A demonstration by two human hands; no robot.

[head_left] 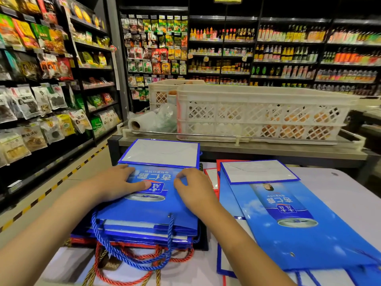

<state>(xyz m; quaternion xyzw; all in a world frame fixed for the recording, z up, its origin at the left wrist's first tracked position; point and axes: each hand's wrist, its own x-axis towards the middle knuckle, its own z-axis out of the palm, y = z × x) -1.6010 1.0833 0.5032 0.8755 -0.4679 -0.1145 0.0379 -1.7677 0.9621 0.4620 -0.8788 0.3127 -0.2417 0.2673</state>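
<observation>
- Our left hand [117,182] lies spread and flat on the top blue bag [148,213], thumb stretched across the printed can. We judge that it presses the folded paper down so the bag stays flat.
- Our right hand [193,190] rests on the same bag, just right of the left. Its fingers are bent, with the tips at the crease where the white-lined bottom flap [160,153] turns back. Whether they nip the edge or only press it, we cannot tell. Working the crease seems to be the purpose.
- The top blue bag crowns a stack of folded bags [144,238] at the table's left edge, with the flap reaching past the far edge.
- Blue and red rope handles [132,261] spill from the stack toward the near edge, all bag mouths facing us, which keeps the pile even.
- A second pile of blue bags [288,223] lies fanned across the right of the table [346,195], with red-edged ones beneath. It is near the stack but apart.
- Beyond the far edge, a counter carries white lattice crates [263,112] and a roll of plastic bags [140,122].
</observation>
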